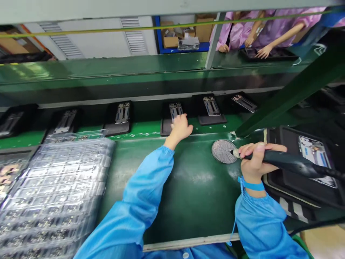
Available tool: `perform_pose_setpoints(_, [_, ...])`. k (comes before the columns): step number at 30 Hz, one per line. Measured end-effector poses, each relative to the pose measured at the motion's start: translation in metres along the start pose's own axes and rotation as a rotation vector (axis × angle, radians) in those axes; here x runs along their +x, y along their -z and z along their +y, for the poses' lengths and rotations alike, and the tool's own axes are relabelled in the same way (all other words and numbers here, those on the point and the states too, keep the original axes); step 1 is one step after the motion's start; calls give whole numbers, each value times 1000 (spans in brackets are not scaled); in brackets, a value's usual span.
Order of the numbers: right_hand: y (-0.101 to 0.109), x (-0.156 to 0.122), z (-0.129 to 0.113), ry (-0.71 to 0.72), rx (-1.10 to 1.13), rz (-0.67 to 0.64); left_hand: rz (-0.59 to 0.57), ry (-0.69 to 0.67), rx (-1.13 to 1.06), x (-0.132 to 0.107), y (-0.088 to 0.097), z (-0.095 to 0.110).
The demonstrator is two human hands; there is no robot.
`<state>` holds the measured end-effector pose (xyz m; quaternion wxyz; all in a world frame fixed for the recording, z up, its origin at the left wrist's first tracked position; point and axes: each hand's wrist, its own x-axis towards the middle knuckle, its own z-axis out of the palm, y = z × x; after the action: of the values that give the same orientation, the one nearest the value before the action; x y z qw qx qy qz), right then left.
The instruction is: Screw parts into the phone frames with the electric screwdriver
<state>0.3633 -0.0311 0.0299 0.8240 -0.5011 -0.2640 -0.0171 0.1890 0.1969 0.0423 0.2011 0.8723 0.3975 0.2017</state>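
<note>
My left hand [181, 128] reaches over a phone frame [175, 109] lying in a black tray [165, 126] on the belt. Its fingers are slightly curled and apart, with nothing visible in them; whether they touch the frame I cannot tell. My right hand [254, 162], with a blue strap around its wrist, is wrapped round a dark corded tool [285, 161] that looks like an electric screwdriver. The tool's pale front end points left, at the edge of a round, dimpled metal dish [224, 151] on the green bench.
Clear plastic trays [67, 172] with small parts are stacked at the left. More phone frames [122, 112] in black trays line the belt. Stacked black trays [288, 144] stand at the right, below a slanting green post [291, 93]. Across the line, people in pink [242, 27] work.
</note>
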Motion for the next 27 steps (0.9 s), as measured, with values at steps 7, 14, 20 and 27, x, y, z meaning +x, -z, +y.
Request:
perform_pose_setpoints(7, [-1, 3, 12, 6, -62, -111, -179, 74, 163, -22, 14, -45])
perform_pose_setpoints(14, [1, 9, 19, -20, -87, -93, -174, -69, 149, -46, 49, -38])
perform_pose_setpoints(20, [2, 10, 21, -37, -106, -101, -278, -305, 27, -155, 72, -31])
perform_pose_setpoints(27, [3, 10, 22, 5, -121, -112, -426, -394, -68, -279, 65, -14])
